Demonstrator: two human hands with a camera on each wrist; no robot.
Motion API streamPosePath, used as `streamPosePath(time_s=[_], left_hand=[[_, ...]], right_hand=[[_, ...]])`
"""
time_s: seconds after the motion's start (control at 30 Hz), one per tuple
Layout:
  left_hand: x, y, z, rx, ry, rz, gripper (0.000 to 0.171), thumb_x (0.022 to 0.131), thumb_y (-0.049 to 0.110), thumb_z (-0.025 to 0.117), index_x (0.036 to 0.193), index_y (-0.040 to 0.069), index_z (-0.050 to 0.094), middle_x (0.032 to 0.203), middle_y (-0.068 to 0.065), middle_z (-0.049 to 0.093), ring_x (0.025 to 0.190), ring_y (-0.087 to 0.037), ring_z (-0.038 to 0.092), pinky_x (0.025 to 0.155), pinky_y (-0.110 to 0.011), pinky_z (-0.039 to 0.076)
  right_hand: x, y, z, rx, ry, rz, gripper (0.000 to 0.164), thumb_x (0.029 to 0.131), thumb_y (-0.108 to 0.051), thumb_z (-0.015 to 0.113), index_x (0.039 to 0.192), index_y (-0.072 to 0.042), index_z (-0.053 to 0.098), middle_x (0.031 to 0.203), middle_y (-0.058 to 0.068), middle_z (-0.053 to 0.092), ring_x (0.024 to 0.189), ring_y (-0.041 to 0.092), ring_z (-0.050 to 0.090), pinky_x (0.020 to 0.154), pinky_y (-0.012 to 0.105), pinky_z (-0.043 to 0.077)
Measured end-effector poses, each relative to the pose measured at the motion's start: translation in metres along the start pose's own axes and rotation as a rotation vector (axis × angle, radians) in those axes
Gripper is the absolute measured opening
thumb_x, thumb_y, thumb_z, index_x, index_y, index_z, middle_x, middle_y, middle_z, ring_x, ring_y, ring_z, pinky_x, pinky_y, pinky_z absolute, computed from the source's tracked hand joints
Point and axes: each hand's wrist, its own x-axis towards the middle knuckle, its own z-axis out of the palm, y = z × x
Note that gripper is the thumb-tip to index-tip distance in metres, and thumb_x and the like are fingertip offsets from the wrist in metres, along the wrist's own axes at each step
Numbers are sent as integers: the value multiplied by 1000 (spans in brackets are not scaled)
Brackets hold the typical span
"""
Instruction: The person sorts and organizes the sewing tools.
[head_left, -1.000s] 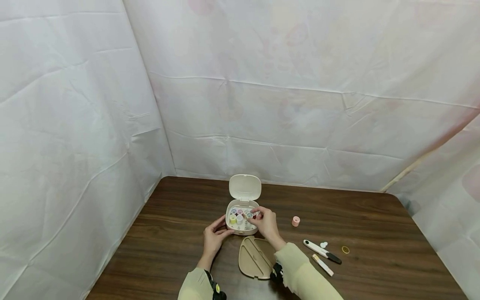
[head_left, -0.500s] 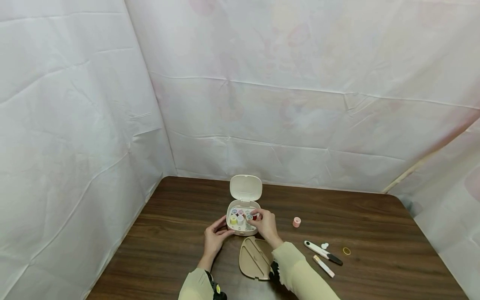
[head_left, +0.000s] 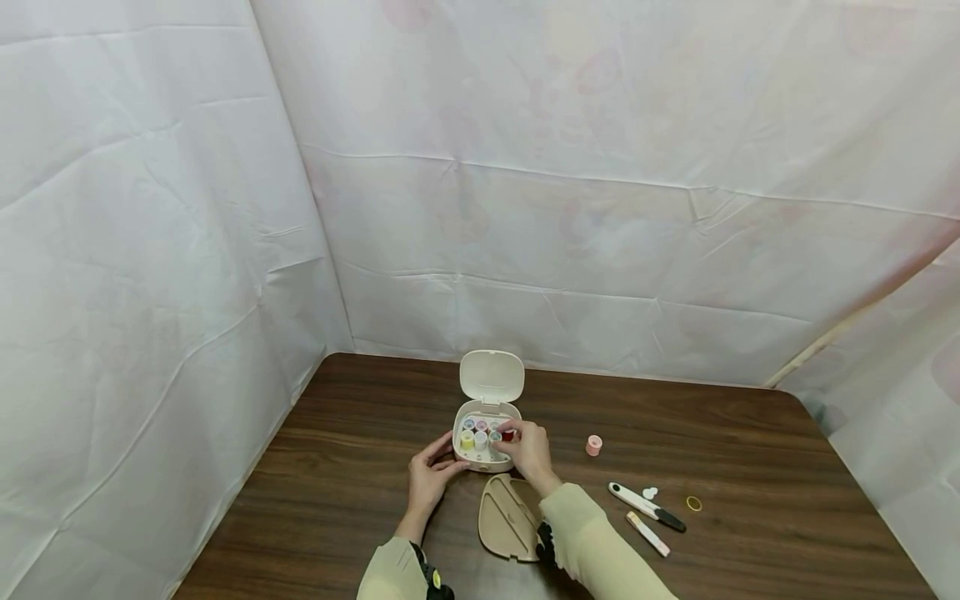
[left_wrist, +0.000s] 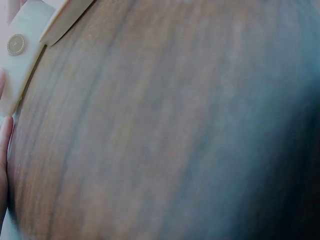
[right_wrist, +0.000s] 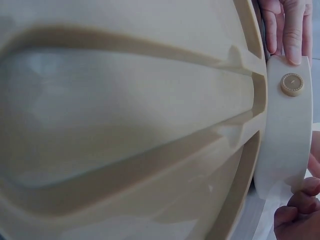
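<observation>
Prob. mostly loaded: spools in sewing case | R hand pinching teal-topped spool | L hand, fingers spread agst. case | o/s: pink spool, tray insert

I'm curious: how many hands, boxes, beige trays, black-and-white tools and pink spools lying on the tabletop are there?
Left hand and right hand: 2
Open box: 1
Beige tray: 1
Black-and-white tool: 1
Pink spool on the tabletop: 1
Total: 6

Right fingers shifted blue-topped spool nearer white spool.
</observation>
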Motion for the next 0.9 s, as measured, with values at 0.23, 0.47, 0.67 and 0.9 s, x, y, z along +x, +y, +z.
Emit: streamPosePath(time_s=[0.23,0.47,0.67,0.9], left_hand=[[0,2,0,-2,0,-1,55,63,-17,69,115,-17,49,104,-36,52,94,-50,50,74,-52,47],[-1,3,1,0,-4,15,55,63,-17,69,114,-18,49,104,-37,52,93,-50,50,73,-53,47],[0,2,2,-1,-1,-2,55,64,-17,69,115,-17,49,104,-37,52,94,-50,50,74,-54,46],[1,0,1,-3,1,-23,56,64,-14,70,116,-15,50,106,-34,53,96,-48,50,76,-54,46]], right_hand=[[0,-3,0,-13,4,8,20,61,-12,81,79,-9,72,53,-1,49,47,7,38,41,21,32],[-2,-3,0,-26,6,1,21,61,-12,81,80,-9,72,55,-2,51,48,7,38,41,21,33],[-3,-3,0,-18,-5,-11,21,62,-11,81,81,-9,72,57,-3,54,50,7,37,42,21,34],[-2,1,1,-26,-7,-24,23,61,-13,81,83,-10,73,53,-4,48,48,6,36,40,20,32]])
